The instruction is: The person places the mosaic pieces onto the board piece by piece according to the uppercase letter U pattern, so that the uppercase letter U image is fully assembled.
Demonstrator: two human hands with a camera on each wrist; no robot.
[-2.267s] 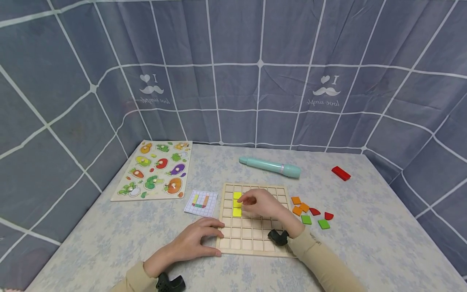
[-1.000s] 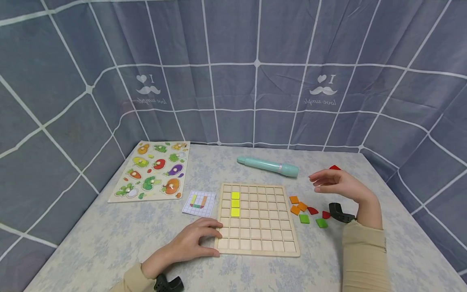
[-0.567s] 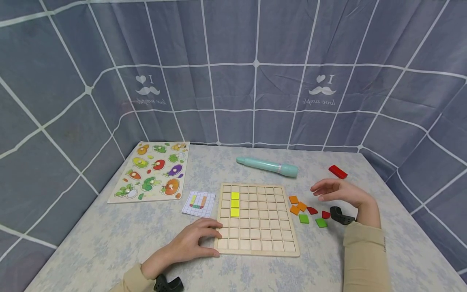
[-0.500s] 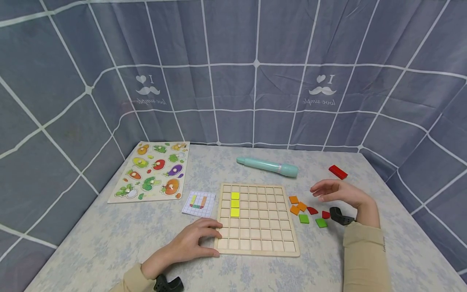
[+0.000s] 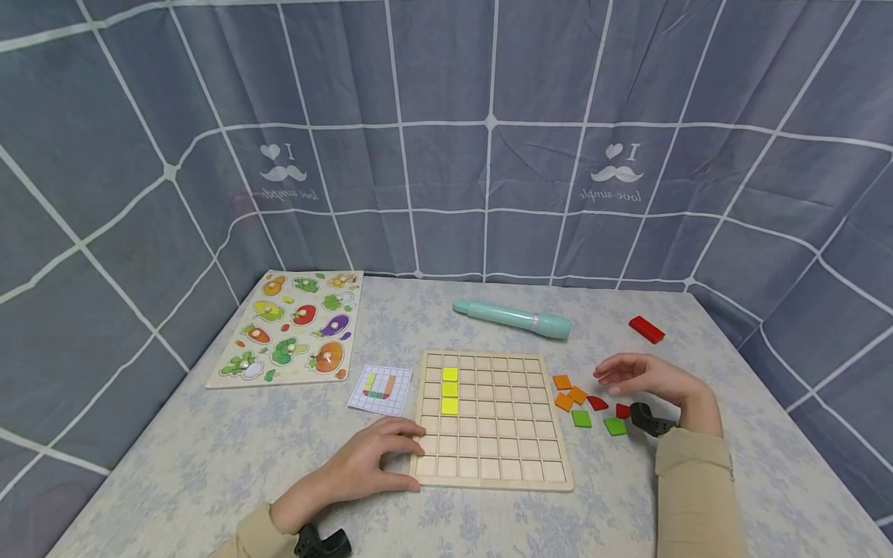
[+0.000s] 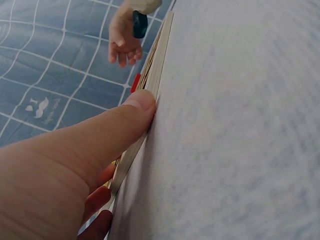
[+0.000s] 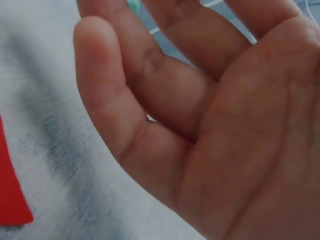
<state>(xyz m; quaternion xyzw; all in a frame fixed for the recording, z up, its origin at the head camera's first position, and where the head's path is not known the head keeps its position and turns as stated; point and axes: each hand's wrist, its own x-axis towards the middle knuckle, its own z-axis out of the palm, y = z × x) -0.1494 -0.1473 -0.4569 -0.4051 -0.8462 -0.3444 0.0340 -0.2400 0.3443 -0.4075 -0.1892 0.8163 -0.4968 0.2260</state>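
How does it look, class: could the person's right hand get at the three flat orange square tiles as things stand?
Probably yes: the right hand looks empty, close by the flat orange square tiles, and nothing seems to block its way.

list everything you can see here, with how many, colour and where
Table: 1, pale with bluish pattern, underneath
Curtain: apparently 1, grey-blue with white lines, back and sides
Grid board: 1, pale wood, centre
Yellow tiles: 3, yellow, board's second column from left
Orange tiles: 3, orange, right of board
Green tiles: 2, green, same side
Red pieces: 2, red, same side
Pattern card: 1, white with coloured design, left of board
Vegetable puzzle: 1, white and multicoloured, back left
Microphone-shaped object: 1, teal, behind board
Red block: 1, red, back right
Sleeves: 2, beige, both arms
Wrist devices: 2, black, at wrists
Left hand: 1, touching board
Right hand: 1, beside loose pieces
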